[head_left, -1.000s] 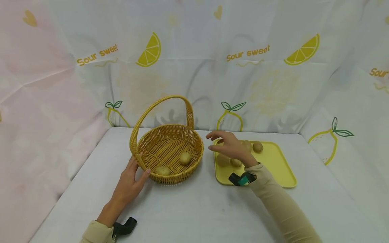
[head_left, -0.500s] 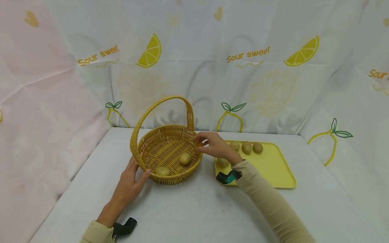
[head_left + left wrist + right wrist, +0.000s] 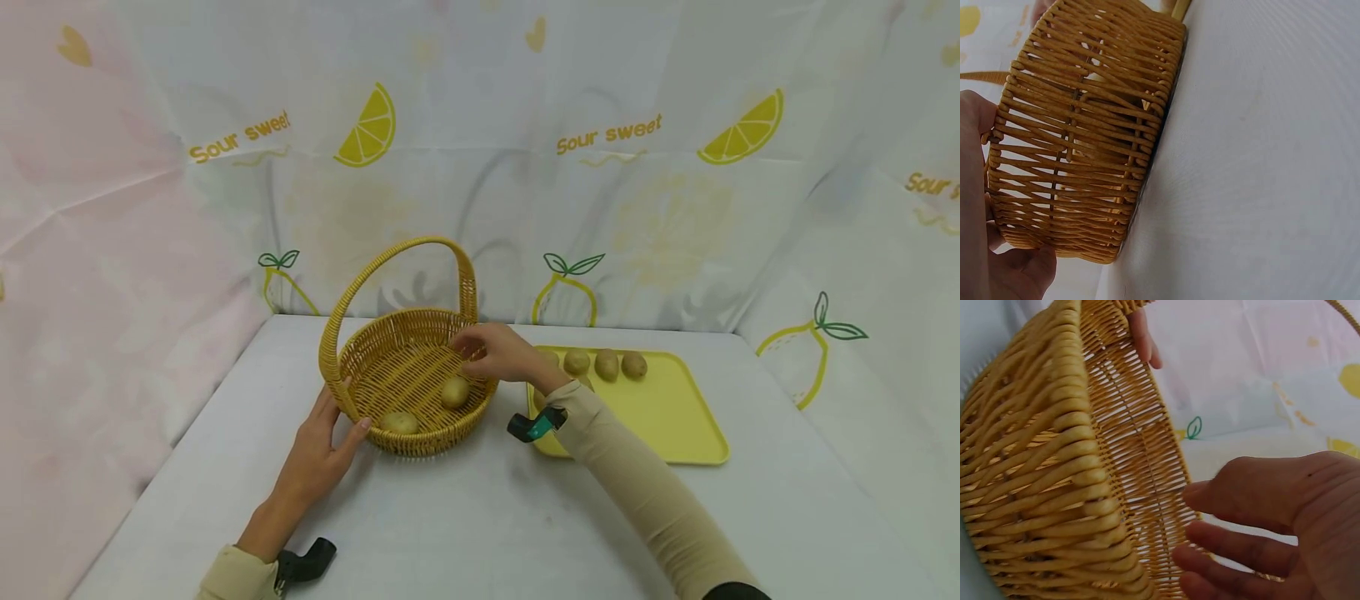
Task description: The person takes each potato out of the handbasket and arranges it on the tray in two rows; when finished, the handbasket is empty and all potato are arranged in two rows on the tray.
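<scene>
A woven wicker basket (image 3: 420, 442) with a tall arched handle stands left of centre in the head view. Two potatoes lie inside it, one potato (image 3: 400, 422) near the front and another potato (image 3: 454, 392) to the right. My left hand (image 3: 318, 450) grips the basket's left side by the handle's foot; the left wrist view shows its thumb (image 3: 1041, 265) against the weave. Over the basket's right rim hangs my right hand (image 3: 498, 352), above the right-hand potato. In the right wrist view its fingers (image 3: 1229, 550) are loosely bent, with nothing between them and the thumb.
A yellow tray (image 3: 675, 417) sits right of the basket. Several potatoes rest on it, among them one potato (image 3: 607, 365) in the back row; my right forearm hides part of the tray. Behind the white table (image 3: 450, 533) hangs a lemon-printed cloth (image 3: 480, 200).
My right hand has moved left from above the yellow tray to over the basket's inside, uncovering potatoes in the tray's back row. The left hand and the basket have stayed put.
</scene>
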`<state>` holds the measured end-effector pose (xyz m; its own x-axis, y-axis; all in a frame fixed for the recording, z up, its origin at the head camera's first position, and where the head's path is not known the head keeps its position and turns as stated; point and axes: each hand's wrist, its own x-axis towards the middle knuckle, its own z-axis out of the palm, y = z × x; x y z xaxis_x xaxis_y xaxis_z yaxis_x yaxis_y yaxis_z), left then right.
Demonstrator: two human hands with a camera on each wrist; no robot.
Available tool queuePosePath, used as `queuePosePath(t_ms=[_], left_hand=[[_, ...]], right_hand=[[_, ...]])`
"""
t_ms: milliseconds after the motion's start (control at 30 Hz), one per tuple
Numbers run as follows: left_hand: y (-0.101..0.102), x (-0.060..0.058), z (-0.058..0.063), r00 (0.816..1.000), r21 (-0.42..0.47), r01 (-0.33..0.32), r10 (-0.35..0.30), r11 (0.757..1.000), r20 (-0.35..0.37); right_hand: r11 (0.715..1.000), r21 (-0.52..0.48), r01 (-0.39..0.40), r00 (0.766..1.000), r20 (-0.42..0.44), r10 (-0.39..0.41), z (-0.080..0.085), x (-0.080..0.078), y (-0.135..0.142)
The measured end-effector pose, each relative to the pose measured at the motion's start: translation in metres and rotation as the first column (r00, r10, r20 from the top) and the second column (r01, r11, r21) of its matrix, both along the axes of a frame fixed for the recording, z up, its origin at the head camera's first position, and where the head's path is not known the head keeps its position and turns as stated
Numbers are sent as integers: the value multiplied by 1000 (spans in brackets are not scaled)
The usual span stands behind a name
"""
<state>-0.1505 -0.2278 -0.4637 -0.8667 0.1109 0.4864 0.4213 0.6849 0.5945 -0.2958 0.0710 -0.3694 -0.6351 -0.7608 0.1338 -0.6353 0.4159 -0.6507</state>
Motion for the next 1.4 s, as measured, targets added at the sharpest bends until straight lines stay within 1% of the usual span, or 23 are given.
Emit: queuePosePath(t_ms=[100, 233, 467, 600, 733, 867, 967, 1233, 1300, 1400], left_hand=[[0, 0, -1, 1000, 2, -2, 2, 1000, 4], [-1, 0, -1, 1000, 4, -2, 1, 1000, 7], [0, -1, -1, 1000, 3, 2, -2, 1000, 6], [0, -2, 0, 1000, -3, 2, -2, 1000, 0], [1, -2, 0, 1000, -8, 2, -2, 1000, -5], [0, -1, 0, 1000, -9, -1, 1, 1000, -7], [0, -1, 0, 1000, -7, -2, 2, 1000, -4], [-1, -1, 0, 1000, -7, -4, 4, 1000, -11], [-1, -1, 0, 1000, -7, -5, 4, 1000, -12], [-1, -1, 0, 1000, -5, -4, 4, 1000, -11]], right_hand=[[997, 65, -33, 998, 48, 30, 2, -4, -7], [984, 153, -86, 993, 92, 72, -2, -9, -17], [952, 293, -85, 995, 78, 65, -9, -11, -31], [920, 384, -79, 996, 78, 53, -11, -7, -35], [889, 454, -57, 998, 11, 58, -15, -5, -41], [891, 453, -30, 996, -59, 63, -18, -4, -45], [901, 434, -19, 995, -79, 59, -19, -4, -47], [925, 376, -60, 988, -107, 108, -21, -4, -45], [934, 352, -65, 989, -103, 108, -22, -3, -44], [951, 305, -52, 992, -90, 83, -23, -4, -43]])
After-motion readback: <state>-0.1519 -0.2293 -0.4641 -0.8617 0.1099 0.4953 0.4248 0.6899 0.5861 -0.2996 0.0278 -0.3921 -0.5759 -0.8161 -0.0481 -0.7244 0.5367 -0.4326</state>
